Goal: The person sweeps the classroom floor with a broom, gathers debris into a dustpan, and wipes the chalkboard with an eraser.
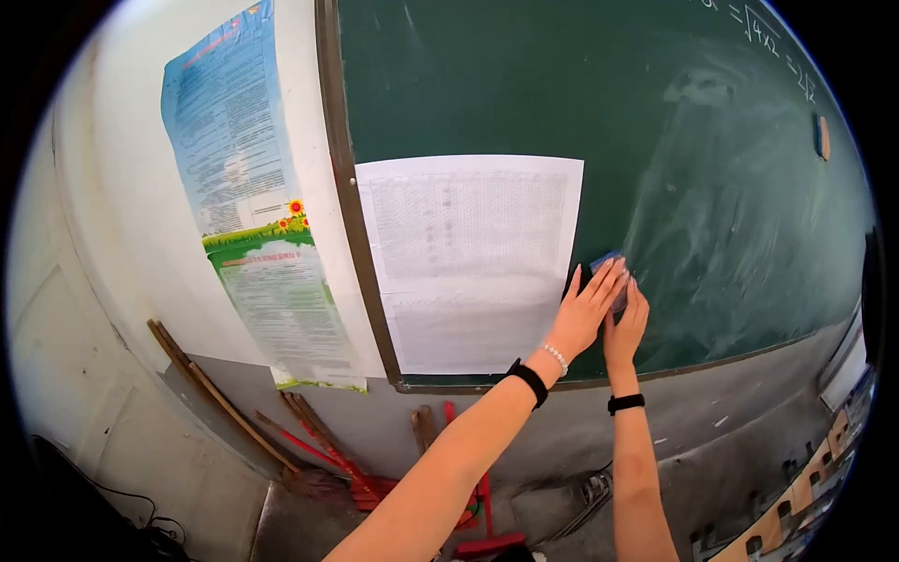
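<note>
A blue blackboard eraser (605, 259) lies flat against the green chalkboard (487, 84), just right of a large printed sheet (468, 267). My left hand (588, 304), with a beaded bracelet and black band at the wrist, presses its fingers over the eraser. Close beside it, my right hand (626, 330) grips the eraser's lower right side. Fingers cover most of the eraser. Smeared chalk haze (730, 206) spreads over the board to the right of both hands.
Another eraser (822, 138) rests on the board at far right, below chalk-written maths (763, 37). A poster (234, 140) hangs on the left wall. Wooden poles (220, 393) and a red dustpan (370, 489) stand below. Desks (791, 501) are at lower right.
</note>
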`<state>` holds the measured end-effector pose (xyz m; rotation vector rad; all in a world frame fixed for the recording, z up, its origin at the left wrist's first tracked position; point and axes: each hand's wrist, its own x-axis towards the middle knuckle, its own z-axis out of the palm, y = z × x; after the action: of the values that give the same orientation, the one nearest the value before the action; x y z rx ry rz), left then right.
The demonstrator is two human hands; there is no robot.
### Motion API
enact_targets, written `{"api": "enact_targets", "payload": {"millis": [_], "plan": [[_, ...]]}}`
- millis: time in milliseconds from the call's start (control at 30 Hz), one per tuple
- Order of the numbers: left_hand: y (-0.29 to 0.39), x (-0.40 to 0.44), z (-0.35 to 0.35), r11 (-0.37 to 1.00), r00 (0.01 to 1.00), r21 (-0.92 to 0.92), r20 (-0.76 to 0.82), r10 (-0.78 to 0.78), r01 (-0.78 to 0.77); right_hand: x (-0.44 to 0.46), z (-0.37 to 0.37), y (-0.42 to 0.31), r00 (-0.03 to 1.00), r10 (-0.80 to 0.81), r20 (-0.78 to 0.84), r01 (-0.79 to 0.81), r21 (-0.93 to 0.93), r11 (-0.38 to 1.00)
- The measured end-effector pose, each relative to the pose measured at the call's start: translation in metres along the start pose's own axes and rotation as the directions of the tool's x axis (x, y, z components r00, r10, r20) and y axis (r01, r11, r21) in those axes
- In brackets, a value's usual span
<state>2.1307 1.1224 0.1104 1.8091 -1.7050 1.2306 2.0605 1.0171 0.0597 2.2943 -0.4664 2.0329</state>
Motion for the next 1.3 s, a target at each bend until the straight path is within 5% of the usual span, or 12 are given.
{"api": "enact_targets", "payload": {"millis": [400,767,933,1033,1300], "plan": [[0.043,-0.049,0.049,0.999,0.98,-0.037,0.192,0.042,-0.036,-0.088,0.0,0.032,0.996,0.076,0.054,-0.069,-0.11,0.991],[0.082,-0.108,0.084,1.0,0.939,-0.013,0.344,-0.015,0.021,-0.149,-0.003,0.014,0.937,0.304,0.172,-0.277,-0.167,0.946],[0.072,-0.11,0.05,0.946,0.955,-0.286,0.286,-0.071,0.156,-0.15,0.004,0.012,0.857,0.475,0.198,-0.443,-0.188,0.877],[0.056,-0.136,0.007,0.876,0.95,-0.392,0.241,-0.197,0.282,-0.124,0.005,-0.017,0.924,0.36,0.128,-0.338,-0.167,0.926],[0.024,-0.299,-0.074,0.485,0.488,-0.218,0.68,-0.548,0.847,-0.03,0.023,-0.049,0.938,0.322,-0.13,-0.333,-0.073,0.94]]}}
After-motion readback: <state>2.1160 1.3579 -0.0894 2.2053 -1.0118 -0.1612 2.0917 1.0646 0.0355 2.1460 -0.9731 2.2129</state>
